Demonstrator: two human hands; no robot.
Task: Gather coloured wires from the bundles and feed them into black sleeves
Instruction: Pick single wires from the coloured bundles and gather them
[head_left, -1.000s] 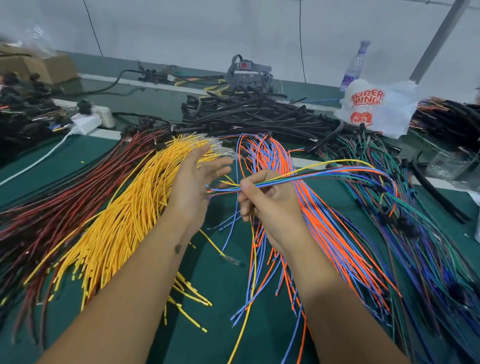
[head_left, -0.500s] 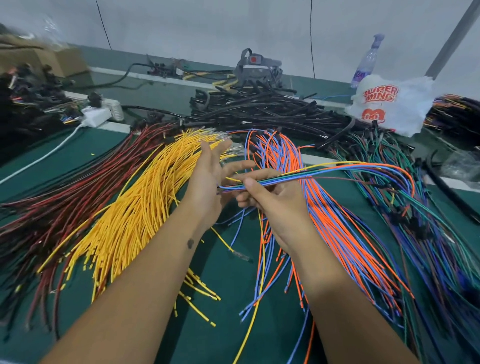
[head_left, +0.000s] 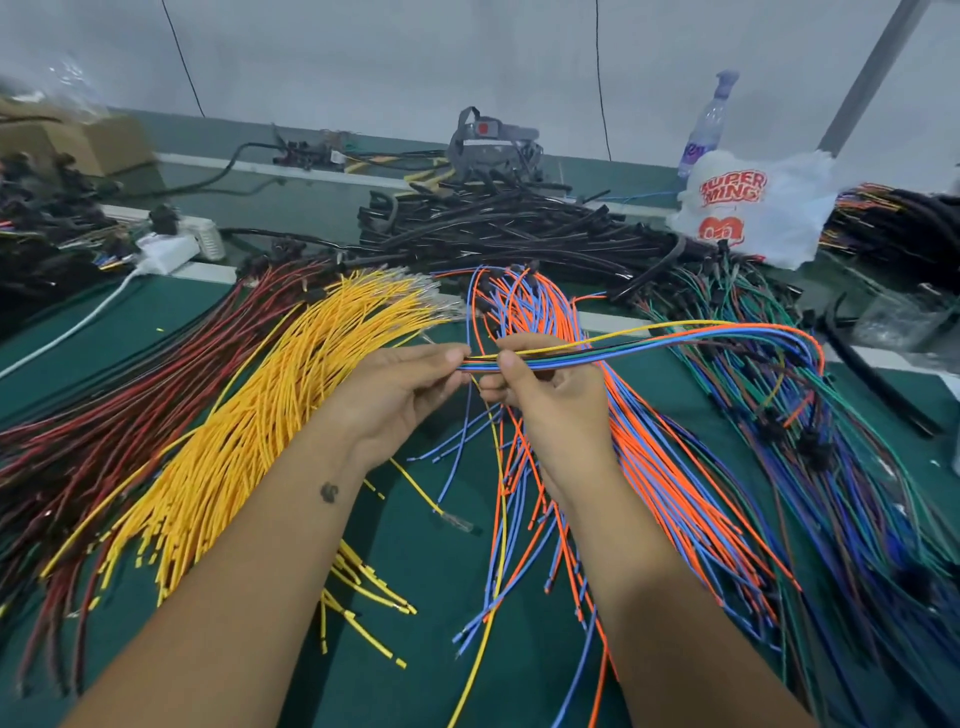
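A small gathered bunch of coloured wires (head_left: 649, 345) (yellow, green, blue, orange) arcs from the right over the table. My right hand (head_left: 545, 395) grips it near its left end, thumb on top. My left hand (head_left: 400, 395) pinches the very tips of the same bunch. Below lie the yellow wire bundle (head_left: 260, 431), the red and dark wire bundle (head_left: 130, 415) and the orange and blue wire bundle (head_left: 623, 467). A heap of black sleeves (head_left: 509, 223) lies at the back centre.
Green, blue and purple harnesses (head_left: 831, 467) with black connectors spread at the right. A white printed plastic bag (head_left: 753, 208) and a bottle (head_left: 706, 124) stand at the back right. A white power strip (head_left: 171, 249) and a cardboard box (head_left: 78, 140) sit at the back left.
My left hand has closed from flat and open beside the bunch to pinching its tips. The right hand has kept its grip on the bunch.
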